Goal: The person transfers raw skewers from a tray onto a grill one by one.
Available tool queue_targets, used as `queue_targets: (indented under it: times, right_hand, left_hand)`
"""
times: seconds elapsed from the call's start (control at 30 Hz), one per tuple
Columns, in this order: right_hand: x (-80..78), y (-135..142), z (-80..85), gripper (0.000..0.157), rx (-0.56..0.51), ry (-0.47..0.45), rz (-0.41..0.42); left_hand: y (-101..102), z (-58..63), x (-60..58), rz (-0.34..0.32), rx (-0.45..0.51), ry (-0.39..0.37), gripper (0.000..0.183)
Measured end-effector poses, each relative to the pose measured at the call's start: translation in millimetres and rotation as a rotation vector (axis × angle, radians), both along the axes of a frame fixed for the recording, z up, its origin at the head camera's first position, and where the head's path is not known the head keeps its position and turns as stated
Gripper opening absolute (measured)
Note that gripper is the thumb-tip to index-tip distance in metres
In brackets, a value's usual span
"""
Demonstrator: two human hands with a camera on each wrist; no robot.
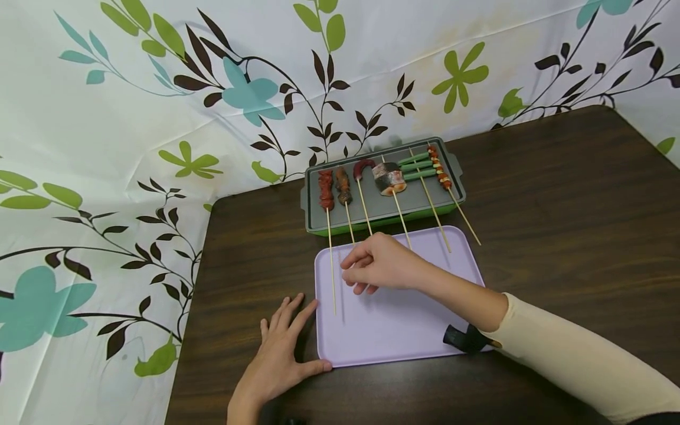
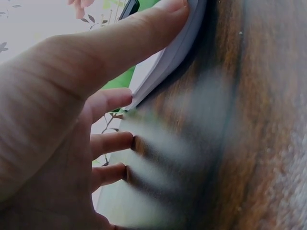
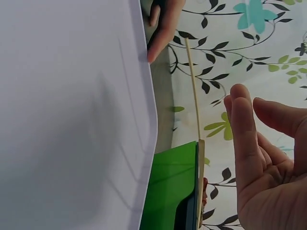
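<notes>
My right hand (image 1: 379, 264) hovers over the lilac tray (image 1: 393, 330), fingers loosely bent; in the right wrist view nothing shows between thumb and fingers. Nearest to it are sticks of toy food skewers lying across the grey grill plate (image 1: 414, 203): a red meat skewer (image 1: 326, 190), a brown one (image 1: 343, 188) and a dark red curled one (image 1: 363, 167). Further right lie a fish-steak skewer (image 1: 389, 178), a green stalk skewer (image 1: 418, 171) and a red-and-yellow skewer (image 1: 439, 168). My left hand (image 1: 278, 357) touches the tray's left edge with spread fingers.
The grill has a green base (image 3: 170, 187) and stands behind the tray on the dark wooden table (image 1: 542, 236). Several skewer sticks jut over the tray. A leaf-patterned cloth (image 1: 361, 35) hangs behind and left of the table.
</notes>
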State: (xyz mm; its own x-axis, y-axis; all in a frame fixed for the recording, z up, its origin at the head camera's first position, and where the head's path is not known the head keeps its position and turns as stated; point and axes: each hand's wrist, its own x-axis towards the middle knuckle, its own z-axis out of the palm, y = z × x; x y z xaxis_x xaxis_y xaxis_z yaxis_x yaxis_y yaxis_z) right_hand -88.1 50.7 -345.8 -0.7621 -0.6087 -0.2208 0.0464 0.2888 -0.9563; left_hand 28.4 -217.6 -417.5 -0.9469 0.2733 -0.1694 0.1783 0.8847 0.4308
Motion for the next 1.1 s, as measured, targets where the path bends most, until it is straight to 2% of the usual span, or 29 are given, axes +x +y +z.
queue_targets:
  times: [0.17,0.33,0.47,0.57,0.67,0.73,0.9,0.97,1.1]
  right_hand:
    - [19.0,21,-4.7,0.026,-0.002,-0.007,0.014]
    - [36.1,49,-8.6,0.028,-0.002,0.037,0.017]
    - [47.3,76,-7.4,0.030,0.026,0.098,-0.015]
    - [57.6,100,-7.5,0.030,0.050,0.160,-0.084]
    - [70.1,125,-10.8,0.022,0.068,0.272,-0.196]
    - [77.1,141,-14.5,0.018,0.095,0.391,-0.274]
    - [89.0,172,-26.0,0.029,0.270,0.715,-0.449]
    - [92.4,183,-30.0,0.033,0.350,0.797,-0.490]
    - [96.4,201,-34.5,0.037,0.481,0.919,-0.496]
  left_hand:
    - [2,0.2,1.3,0.005,-0.001,-0.003,0.106]
    - [2,-0.7,0.4,0.004,-0.010,0.009,0.106]
    - [2,-1.9,1.6,0.002,-0.004,0.016,0.106]
    - [3,-2.8,3.4,-0.001,0.003,0.010,0.106]
    - [4,-2.7,4.1,-0.010,0.009,0.016,0.106]
    - [5,-2.1,3.5,-0.020,0.009,0.031,0.106]
    - [4,0.9,2.3,-0.038,-0.005,0.049,0.107]
    - [3,1.7,3.0,-0.041,-0.011,0.049,0.106]
    - [1,2.2,6.1,-0.024,0.002,0.065,0.101]
